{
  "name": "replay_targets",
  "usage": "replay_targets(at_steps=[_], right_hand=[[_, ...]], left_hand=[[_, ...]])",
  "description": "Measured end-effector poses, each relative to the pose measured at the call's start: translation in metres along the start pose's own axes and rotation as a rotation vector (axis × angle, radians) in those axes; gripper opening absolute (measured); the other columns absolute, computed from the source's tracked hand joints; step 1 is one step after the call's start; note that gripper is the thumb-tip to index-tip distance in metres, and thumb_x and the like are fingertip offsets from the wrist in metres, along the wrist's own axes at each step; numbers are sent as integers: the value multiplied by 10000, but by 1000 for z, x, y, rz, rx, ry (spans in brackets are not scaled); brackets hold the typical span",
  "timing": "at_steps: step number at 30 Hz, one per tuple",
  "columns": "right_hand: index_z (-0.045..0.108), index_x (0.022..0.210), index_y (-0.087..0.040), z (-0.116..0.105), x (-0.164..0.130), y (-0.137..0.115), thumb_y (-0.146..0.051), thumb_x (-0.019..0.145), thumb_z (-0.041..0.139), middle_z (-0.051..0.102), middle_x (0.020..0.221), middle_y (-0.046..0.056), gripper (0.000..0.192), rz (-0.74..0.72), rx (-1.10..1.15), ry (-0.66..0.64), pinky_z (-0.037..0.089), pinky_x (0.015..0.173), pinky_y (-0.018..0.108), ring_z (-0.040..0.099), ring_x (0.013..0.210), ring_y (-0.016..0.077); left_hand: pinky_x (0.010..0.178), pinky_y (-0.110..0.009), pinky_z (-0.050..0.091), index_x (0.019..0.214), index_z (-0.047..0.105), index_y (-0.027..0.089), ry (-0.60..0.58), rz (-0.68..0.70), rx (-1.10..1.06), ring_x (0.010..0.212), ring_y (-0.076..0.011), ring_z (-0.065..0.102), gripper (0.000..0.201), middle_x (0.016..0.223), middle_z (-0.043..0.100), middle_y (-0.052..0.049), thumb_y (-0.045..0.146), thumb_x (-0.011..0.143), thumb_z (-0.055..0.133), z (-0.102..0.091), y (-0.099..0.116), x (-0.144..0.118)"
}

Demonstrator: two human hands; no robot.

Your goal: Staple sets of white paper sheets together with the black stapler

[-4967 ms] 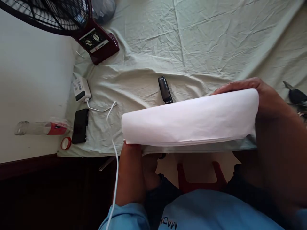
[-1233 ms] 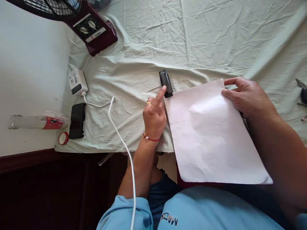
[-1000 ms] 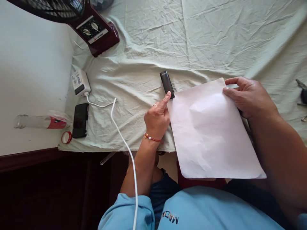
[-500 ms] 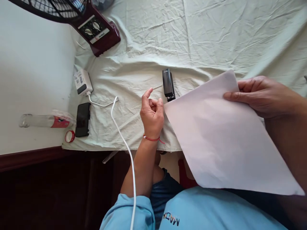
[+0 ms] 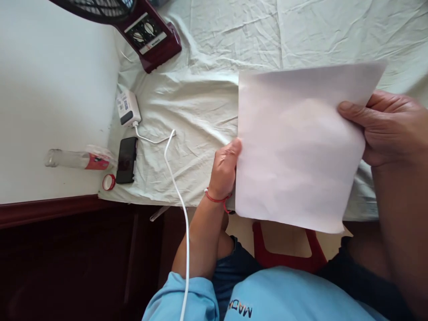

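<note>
White paper sheet (image 5: 297, 142) gripped by left hand (image 5: 226, 171), right hand (image 5: 389, 127).

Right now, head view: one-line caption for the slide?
Left hand and right hand hold a white paper sheet above a wrinkled green cloth, phone and charger alongside.

White paper sheet (image 5: 297, 142): lifted off the pale green cloth, now held up over its near edge. Left hand (image 5: 227, 171): moved from small black stapler to sheet's left edge. Stapler: now hidden behind sheet.
</note>
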State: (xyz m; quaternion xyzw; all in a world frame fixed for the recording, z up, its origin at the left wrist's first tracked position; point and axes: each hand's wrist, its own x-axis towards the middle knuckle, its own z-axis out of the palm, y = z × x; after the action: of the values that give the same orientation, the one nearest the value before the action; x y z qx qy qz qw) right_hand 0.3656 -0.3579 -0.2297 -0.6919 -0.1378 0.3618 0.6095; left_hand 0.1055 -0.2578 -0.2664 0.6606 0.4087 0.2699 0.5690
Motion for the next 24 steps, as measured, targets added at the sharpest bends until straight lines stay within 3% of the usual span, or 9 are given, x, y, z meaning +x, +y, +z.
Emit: replay_targets(at_steps=[3,6,9,14,19,24], right_hand=[[877,1073,-246,7,4,10,-130,885,789,828,1042,29,238,-65,16,-3,610,672,244,746,790,130],[873,1036,-246,10,8,19,-152,910,771,799,947,13,188,-132,40,-97,609,655,233,727,756,119],[854,960,-225,8,13,25,-248,928,793,757,867,15,73,-103,-13,-146,559,594,164,667,674,72],[869,1033,-236,6,9,25,-312,821,882,801,941,40,226,-18,-66,-238,635,641,226,736,737,138],[886,1028,-243,5,6,22,-236,810,857,808,923,22,220,-151,-165,-124,579,583,189,728,738,129],[882,1047,-243,0,6,24,-199,821,835,799,911,14,235,-195,-174,-85,567,578,201,713,734,126]], left_hand=[[661,-302,557,997,799,212,-33,-64,-156,816,-208,737,418,908,794,-57,625,946,762,-4,-1,-3],[658,-270,558,993,813,210,101,-78,-206,767,-168,715,340,923,812,-42,542,923,822,-8,-4,-5],[667,-264,564,996,828,207,236,-69,-241,741,-153,709,313,915,822,-40,491,876,884,-10,-8,-3],[688,-264,574,969,829,202,330,-89,-204,757,-152,709,338,933,824,-37,436,773,976,-7,-12,3],[632,-219,507,771,727,184,361,18,-203,655,-102,591,387,746,708,11,521,846,902,0,-9,6],[582,-211,448,744,693,177,375,30,-197,600,-83,511,435,683,632,29,533,798,938,2,-10,7]])
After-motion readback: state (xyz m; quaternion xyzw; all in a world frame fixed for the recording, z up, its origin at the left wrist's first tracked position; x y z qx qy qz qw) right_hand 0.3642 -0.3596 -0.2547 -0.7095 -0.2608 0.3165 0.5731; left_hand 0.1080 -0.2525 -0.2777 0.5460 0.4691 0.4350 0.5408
